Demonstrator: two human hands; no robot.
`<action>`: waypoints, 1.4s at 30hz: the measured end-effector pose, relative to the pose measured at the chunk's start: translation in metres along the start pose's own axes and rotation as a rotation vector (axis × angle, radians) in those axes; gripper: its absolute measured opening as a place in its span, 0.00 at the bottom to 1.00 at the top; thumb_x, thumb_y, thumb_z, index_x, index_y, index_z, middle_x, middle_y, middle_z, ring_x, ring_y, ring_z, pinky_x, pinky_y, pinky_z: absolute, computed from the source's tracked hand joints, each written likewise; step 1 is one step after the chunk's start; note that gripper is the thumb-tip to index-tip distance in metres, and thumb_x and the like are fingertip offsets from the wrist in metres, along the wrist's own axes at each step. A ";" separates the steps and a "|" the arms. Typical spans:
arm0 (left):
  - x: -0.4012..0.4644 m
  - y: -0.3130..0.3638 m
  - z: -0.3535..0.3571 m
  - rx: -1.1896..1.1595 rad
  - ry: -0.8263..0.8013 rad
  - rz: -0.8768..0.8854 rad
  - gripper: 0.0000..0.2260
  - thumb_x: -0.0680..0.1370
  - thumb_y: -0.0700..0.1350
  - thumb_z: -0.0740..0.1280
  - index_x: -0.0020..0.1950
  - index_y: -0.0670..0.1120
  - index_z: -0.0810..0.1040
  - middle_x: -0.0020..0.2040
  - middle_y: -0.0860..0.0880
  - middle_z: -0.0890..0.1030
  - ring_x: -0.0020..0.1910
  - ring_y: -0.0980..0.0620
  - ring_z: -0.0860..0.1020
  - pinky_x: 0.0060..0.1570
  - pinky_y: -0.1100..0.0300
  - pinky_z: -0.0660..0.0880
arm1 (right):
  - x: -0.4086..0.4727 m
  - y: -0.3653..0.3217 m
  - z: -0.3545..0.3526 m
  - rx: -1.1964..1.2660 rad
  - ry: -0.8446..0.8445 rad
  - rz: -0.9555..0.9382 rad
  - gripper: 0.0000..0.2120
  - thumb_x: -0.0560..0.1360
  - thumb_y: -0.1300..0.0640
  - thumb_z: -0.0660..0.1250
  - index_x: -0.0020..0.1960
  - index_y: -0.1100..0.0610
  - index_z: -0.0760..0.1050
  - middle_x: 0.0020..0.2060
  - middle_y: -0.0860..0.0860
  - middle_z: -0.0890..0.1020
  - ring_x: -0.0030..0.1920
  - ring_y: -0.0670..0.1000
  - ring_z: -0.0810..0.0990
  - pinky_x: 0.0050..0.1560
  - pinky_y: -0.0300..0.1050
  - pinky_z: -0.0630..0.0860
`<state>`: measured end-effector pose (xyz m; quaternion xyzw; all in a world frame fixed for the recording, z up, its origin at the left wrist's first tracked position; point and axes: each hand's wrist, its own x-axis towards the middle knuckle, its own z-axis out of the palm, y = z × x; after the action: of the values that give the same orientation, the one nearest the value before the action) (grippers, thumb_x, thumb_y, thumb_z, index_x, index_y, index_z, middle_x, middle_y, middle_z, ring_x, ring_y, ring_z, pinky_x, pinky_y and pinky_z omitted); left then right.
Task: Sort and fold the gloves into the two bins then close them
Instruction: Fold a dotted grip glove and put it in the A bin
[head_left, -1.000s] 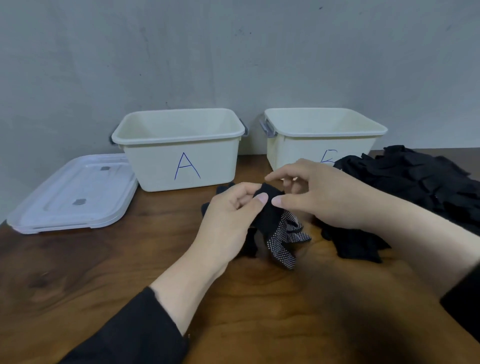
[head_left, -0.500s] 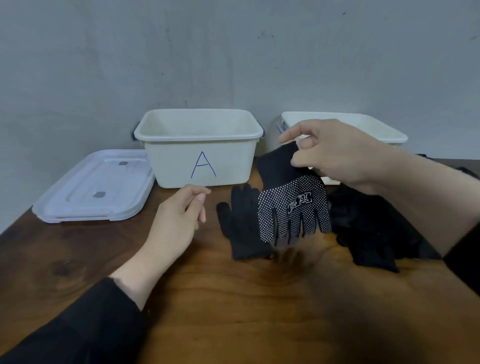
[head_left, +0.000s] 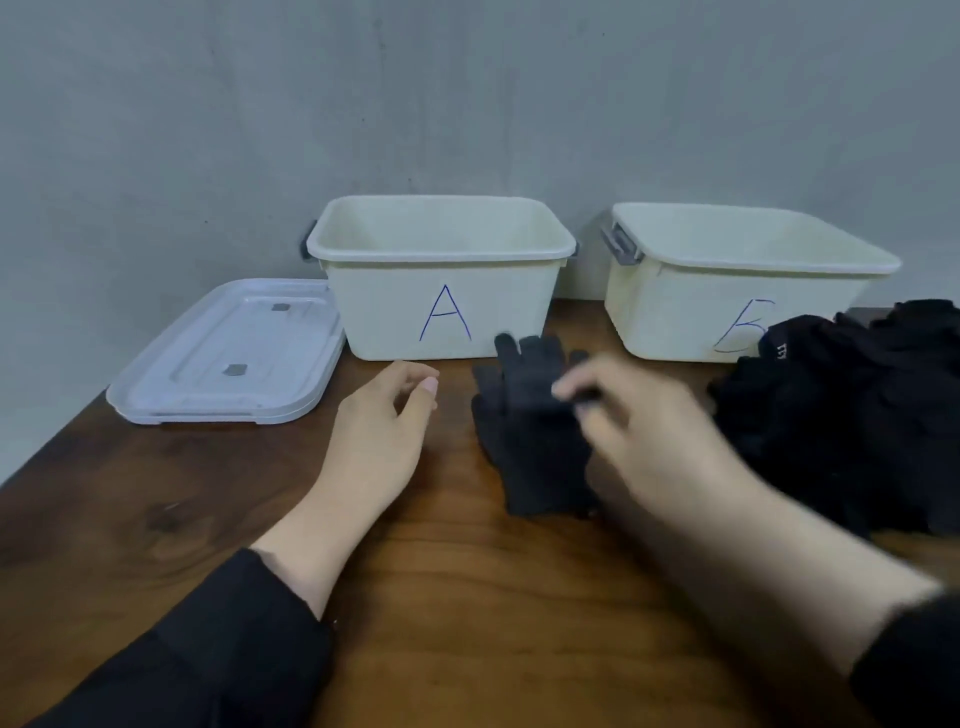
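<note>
At the far left of the bench (head_left: 130, 519) lies a clear lid (head_left: 228, 353), flat and apart from both bins; whether a second lid sits beneath it cannot be made out. Next comes bin A (head_left: 441, 280), open, with no glove visible in the part of its interior that shows. The left hand (head_left: 384, 431) rests near the front of bin A with fingers loosely curled and holding nothing. Just to its right, a plain black glove (head_left: 519, 415) lies flat on the bench, fingertips pointing toward the bins, cuff toward the person. The right hand (head_left: 639, 431) hovers over the right edge of this glove; motion blur prevents determining whether its fingers are pinching fabric or are merely extended. Bin B (head_left: 727, 291) stands further right, also open, its letter partly covered. The glove pile (head_left: 852, 415) occupies the right edge, in front of bin B and cut off by the frame. Handling judgement: the glove is light, soft knit with no stiffness; it will drape and collapse when lifted. Take hold at the cuff, or press the palm area flat and fold fingers toward cuff. Individual gloves in the pile cannot be separated visually, so their types and number are undetermined.
</note>
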<state>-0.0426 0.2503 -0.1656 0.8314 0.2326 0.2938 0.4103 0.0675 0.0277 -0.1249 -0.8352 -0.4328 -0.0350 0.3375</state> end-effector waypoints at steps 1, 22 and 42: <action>0.000 -0.001 0.001 0.031 -0.013 -0.004 0.07 0.82 0.51 0.61 0.55 0.57 0.78 0.47 0.59 0.82 0.48 0.61 0.79 0.50 0.64 0.72 | -0.017 0.010 0.013 -0.056 -0.118 -0.005 0.11 0.80 0.59 0.65 0.55 0.42 0.76 0.56 0.38 0.81 0.57 0.34 0.76 0.64 0.38 0.72; 0.024 0.009 0.058 0.415 -0.242 0.164 0.19 0.81 0.45 0.63 0.71 0.55 0.71 0.60 0.52 0.78 0.61 0.50 0.73 0.64 0.51 0.68 | -0.042 0.028 0.025 -0.163 -0.263 -0.030 0.18 0.79 0.41 0.64 0.68 0.40 0.74 0.72 0.32 0.66 0.76 0.34 0.57 0.76 0.35 0.50; 0.023 -0.035 -0.061 0.457 0.180 0.253 0.11 0.79 0.46 0.69 0.62 0.48 0.80 0.58 0.49 0.76 0.54 0.49 0.76 0.57 0.53 0.73 | -0.019 -0.061 0.084 -0.065 -0.188 -0.154 0.22 0.82 0.41 0.55 0.73 0.45 0.72 0.72 0.36 0.68 0.71 0.35 0.61 0.69 0.28 0.54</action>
<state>-0.0725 0.3181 -0.1575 0.8954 0.2226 0.3551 0.1500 -0.0095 0.0886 -0.1642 -0.8097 -0.5238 0.0036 0.2646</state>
